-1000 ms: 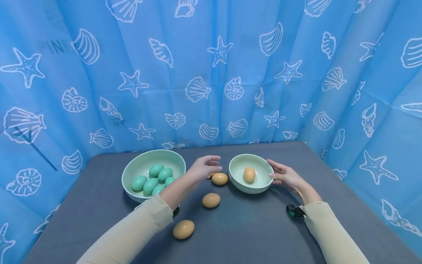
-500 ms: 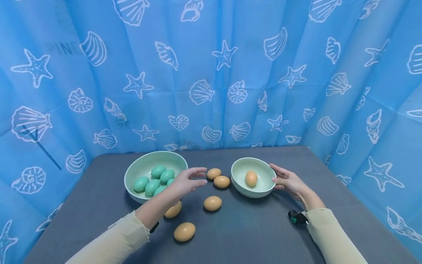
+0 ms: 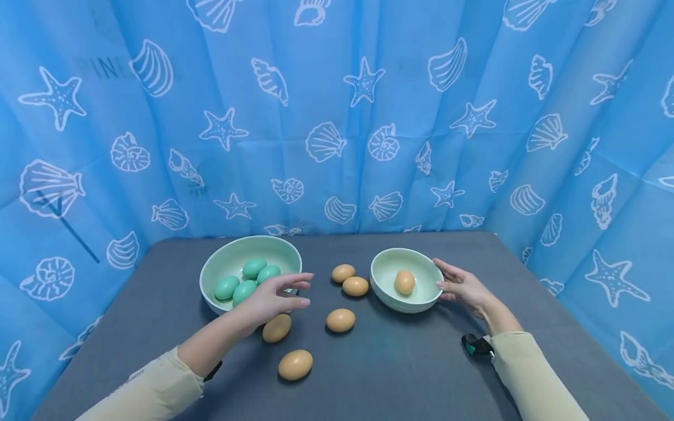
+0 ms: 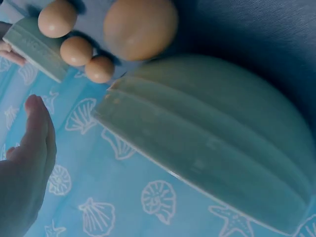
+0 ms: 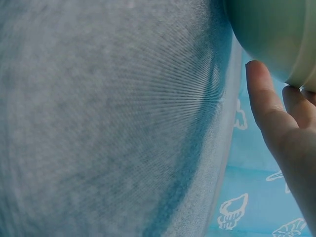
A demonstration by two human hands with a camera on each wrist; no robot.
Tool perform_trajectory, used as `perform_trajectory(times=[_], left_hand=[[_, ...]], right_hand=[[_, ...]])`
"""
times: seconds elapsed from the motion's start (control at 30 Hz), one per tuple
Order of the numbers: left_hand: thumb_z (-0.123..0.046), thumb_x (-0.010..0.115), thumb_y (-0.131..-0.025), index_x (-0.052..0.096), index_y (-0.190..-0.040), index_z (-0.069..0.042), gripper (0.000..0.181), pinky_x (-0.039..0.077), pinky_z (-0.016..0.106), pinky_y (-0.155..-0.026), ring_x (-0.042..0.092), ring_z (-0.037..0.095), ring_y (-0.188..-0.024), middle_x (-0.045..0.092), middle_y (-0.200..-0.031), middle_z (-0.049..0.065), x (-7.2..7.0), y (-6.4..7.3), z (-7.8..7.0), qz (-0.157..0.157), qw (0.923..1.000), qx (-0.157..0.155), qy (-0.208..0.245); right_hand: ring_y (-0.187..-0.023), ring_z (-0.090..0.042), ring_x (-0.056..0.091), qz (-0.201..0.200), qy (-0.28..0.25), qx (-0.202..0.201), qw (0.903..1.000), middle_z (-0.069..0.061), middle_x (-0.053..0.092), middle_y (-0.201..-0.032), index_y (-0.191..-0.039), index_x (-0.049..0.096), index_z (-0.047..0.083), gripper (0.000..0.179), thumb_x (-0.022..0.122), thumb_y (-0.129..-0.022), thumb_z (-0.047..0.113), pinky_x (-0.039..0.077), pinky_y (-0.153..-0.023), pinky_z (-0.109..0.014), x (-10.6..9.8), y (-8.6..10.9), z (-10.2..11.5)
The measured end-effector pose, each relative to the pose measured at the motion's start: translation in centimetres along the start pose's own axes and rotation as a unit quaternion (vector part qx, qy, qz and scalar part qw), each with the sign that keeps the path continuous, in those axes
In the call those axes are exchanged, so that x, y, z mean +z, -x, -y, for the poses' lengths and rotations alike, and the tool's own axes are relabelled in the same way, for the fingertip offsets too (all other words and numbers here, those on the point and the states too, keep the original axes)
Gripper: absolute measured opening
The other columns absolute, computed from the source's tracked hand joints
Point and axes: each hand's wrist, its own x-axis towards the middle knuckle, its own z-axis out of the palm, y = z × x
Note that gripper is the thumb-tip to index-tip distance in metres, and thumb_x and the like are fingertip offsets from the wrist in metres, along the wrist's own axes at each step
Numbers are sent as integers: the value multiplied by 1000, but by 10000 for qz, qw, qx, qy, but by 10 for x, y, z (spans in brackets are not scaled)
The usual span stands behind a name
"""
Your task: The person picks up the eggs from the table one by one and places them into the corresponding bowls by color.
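My left hand (image 3: 268, 299), fingers extended and nothing in its grasp, hovers over the right front of the large pale green bowl (image 3: 210, 266). Several green eggs (image 3: 226, 287) lie in that bowl, some hidden behind the hand. Just below the hand, a brown egg (image 3: 277, 328) sits on the table. To the right, a smaller pale green bowl (image 3: 380, 275) contains one brown egg (image 3: 405, 282). My right hand (image 3: 467, 290) touches the outside of this bowl at its right side with fairly straight fingers; the right wrist view has the fingertips (image 5: 257, 74) against its wall.
More brown eggs lie on the grey table: an egg (image 3: 340, 320) in the middle, another egg (image 3: 295, 365) nearer the front, and a pair of eggs (image 3: 355, 286) between the bowls. A blue shell-patterned curtain (image 3: 337, 140) hangs behind the table.
My left hand has drawn back leftward from the eggs between the bowls to the large bowl, uncovering brown eggs. My right hand stays at the small bowl.
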Motion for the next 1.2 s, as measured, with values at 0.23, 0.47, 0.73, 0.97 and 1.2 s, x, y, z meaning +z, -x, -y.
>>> perform_trajectory(times=[0.23,0.47,0.73,0.97,1.2], left_hand=[[-23,69,-97,45,-151,-6,62,50,48,-103,47,44,-135,45,-152,23,-6,9,12,660,9978,67,77],[-17,65,-98,44,-150,-2,59,48,52,-104,48,45,-134,41,-155,24,-7,17,29,1605,9870,81,-14],[-13,67,-95,51,-147,-4,54,45,56,-105,47,43,-135,45,-151,23,-5,19,34,1778,9838,-234,-73],[-22,72,-92,54,-146,-12,57,47,46,-106,47,33,-136,47,-153,12,-5,13,62,2565,9653,-24,-484],[-6,71,-90,58,-141,-4,53,42,39,-109,36,41,-144,44,-153,20,-1,13,67,2637,9633,26,-497]], right_hand=[[-151,-40,18,16,-10,36,10000,-24,3,-166,-160,7,3,73,53,-104,11,55,-88,-23,1,-1,1],[-128,-4,45,-7,98,35,9999,-24,5,-166,-161,9,4,74,55,-104,12,55,-88,-26,-1,-2,1],[-114,6,51,32,54,-61,10000,-27,4,-165,-160,8,1,74,54,-103,10,56,-87,-27,-1,0,0],[-110,9,49,36,80,15,10000,-26,5,-165,-160,9,2,74,55,-103,11,56,-88,-27,-1,0,1],[-134,-18,44,4,160,30,9999,-26,4,-165,-160,9,2,73,55,-104,11,55,-87,-27,-1,1,2]])
